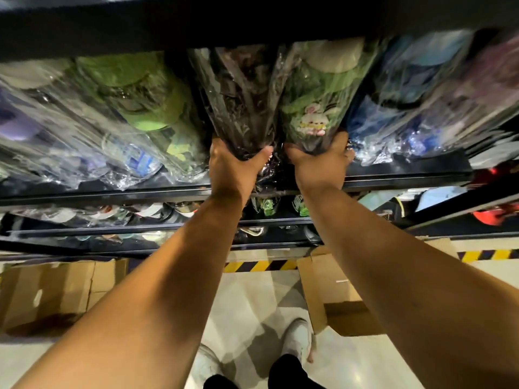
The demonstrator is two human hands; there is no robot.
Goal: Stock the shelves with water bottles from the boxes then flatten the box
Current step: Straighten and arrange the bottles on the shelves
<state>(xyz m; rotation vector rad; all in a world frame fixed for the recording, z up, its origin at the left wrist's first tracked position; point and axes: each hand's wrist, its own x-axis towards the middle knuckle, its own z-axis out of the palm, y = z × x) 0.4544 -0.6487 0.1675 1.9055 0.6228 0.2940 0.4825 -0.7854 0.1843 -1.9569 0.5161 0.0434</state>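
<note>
Wrapped bottles [146, 108] crowd the shelf [112, 193]; boxes [47, 296] flank the shoes [299, 338].

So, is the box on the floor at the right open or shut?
Open. The box has its flaps turned outward, and part of its inside shows. The arm hides the rest.

at the centre of the frame two wrapped bottles sit side by side, their bases at the front edge of the black shelf [112, 193]. one is a dark bottle [244, 108] in crinkled clear plastic. touching it on the right is a green bottle [311, 108] with a cartoon rabbit on it. the left hand [233, 167] grips the dark one's base, the right hand [320, 167] the green one's. more wrapped bottles [146, 94], green, purple and blue, fill the shelf on either side. an open cardboard box [56, 293] lies at lower left, a second box [331, 290] at lower right.
</note>
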